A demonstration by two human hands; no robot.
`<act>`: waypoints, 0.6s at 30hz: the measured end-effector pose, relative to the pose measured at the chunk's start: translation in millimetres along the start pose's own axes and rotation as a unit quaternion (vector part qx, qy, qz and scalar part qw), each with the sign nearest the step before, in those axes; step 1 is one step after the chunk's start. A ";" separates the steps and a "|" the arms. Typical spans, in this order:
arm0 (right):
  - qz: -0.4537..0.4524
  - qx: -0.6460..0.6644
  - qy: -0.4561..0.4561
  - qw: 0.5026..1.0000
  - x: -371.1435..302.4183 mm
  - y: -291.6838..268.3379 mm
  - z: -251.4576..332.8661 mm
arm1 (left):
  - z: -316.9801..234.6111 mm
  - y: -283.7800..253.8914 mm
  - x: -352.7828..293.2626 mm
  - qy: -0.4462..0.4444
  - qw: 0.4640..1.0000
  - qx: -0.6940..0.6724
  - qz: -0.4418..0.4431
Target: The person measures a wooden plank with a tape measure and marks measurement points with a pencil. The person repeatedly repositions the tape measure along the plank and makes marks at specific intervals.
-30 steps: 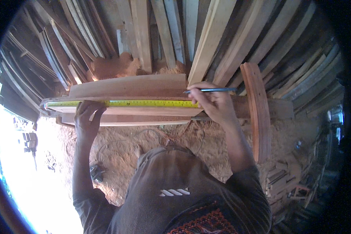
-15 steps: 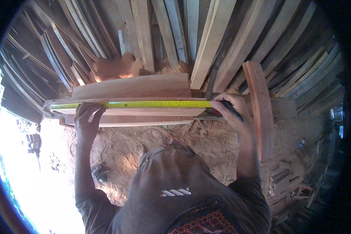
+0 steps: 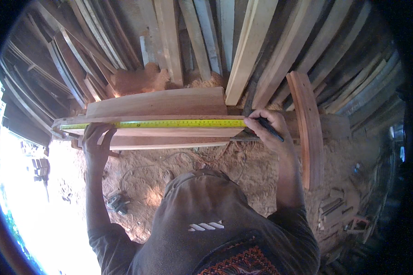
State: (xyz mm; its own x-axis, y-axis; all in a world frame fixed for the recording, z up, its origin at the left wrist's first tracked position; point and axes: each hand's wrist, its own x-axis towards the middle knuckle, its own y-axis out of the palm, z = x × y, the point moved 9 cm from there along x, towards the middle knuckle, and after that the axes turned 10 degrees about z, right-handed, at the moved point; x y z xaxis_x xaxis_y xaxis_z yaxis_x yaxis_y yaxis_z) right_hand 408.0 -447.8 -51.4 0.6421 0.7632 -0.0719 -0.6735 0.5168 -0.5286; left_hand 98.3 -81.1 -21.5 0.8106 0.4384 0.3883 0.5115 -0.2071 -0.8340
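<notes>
A yellow tape measure (image 3: 179, 123) is stretched lengthwise along a pale wooden board (image 3: 179, 132). My left hand (image 3: 97, 135) is closed over the tape near its left end, thumb and fingers pinching tape and board edge. At the board's right end, my right hand (image 3: 268, 127) has its fingertips on the tape. A black pen-like stick (image 3: 271, 129) is tucked in that same hand, slanting down to the right. The tape's case cannot be made out. Just behind the tape lies another wide plank (image 3: 156, 102).
A curved, grooved wooden piece (image 3: 306, 130) lies across the bench (image 3: 335, 126) right of my right hand. Long timbers (image 3: 248, 50) lean at the back. A power tool (image 3: 118, 203) with a cord sits on the dusty ground (image 3: 142, 174); offcuts (image 3: 332, 208) lie lower right.
My left hand has slid slightly left along the tape. My right hand has shifted slightly left, and a red patch beneath it no longer shows.
</notes>
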 end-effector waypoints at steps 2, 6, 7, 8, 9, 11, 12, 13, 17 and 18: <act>-0.006 0.020 0.019 1.000 -1.3 0.5 -5.5 | 2.3 0.9 -0.1 -0.010 1.000 -0.001 0.010; -0.002 0.034 0.030 0.999 -0.9 4.6 -6.2 | 3.1 -1.7 -0.1 -0.014 1.000 0.014 0.001; -0.005 0.027 0.036 0.999 -1.1 4.6 -6.1 | 2.0 -2.1 -0.1 -0.006 1.000 0.013 0.002; -0.008 0.020 0.042 0.999 -1.0 4.2 -6.1 | 2.3 -2.5 0.3 -0.007 1.000 0.014 0.003; -0.007 0.024 0.050 0.998 -0.8 4.8 -6.8 | 2.8 -2.9 0.6 -0.008 1.000 0.014 0.004; -0.003 0.032 0.067 0.997 -0.8 6.2 -9.4 | 4.0 -3.0 -0.2 -0.015 1.000 0.002 0.005; -0.004 0.031 0.068 0.997 -0.9 6.1 -9.5 | 4.7 -2.9 -0.6 -0.019 1.000 -0.004 0.005; -0.005 0.031 0.071 0.997 -1.0 6.2 -10.4 | 4.9 -2.9 -0.9 -0.021 1.000 -0.006 0.005; -0.018 0.034 0.049 0.998 1.0 6.4 -7.8 | 5.2 -4.0 -1.2 -0.019 1.000 -0.008 0.005; -0.017 0.039 0.038 0.998 1.4 6.6 -5.9 | 6.2 -4.1 -1.1 -0.022 1.000 -0.009 0.004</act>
State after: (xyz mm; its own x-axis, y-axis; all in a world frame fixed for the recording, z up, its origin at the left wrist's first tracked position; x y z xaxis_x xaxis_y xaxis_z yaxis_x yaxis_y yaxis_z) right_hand 406.7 -445.6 -60.0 0.6889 0.7148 -0.1208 -0.6756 0.5727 -0.4642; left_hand 93.6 -75.4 -20.9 0.8020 0.4739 0.3637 0.5100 -0.2261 -0.8300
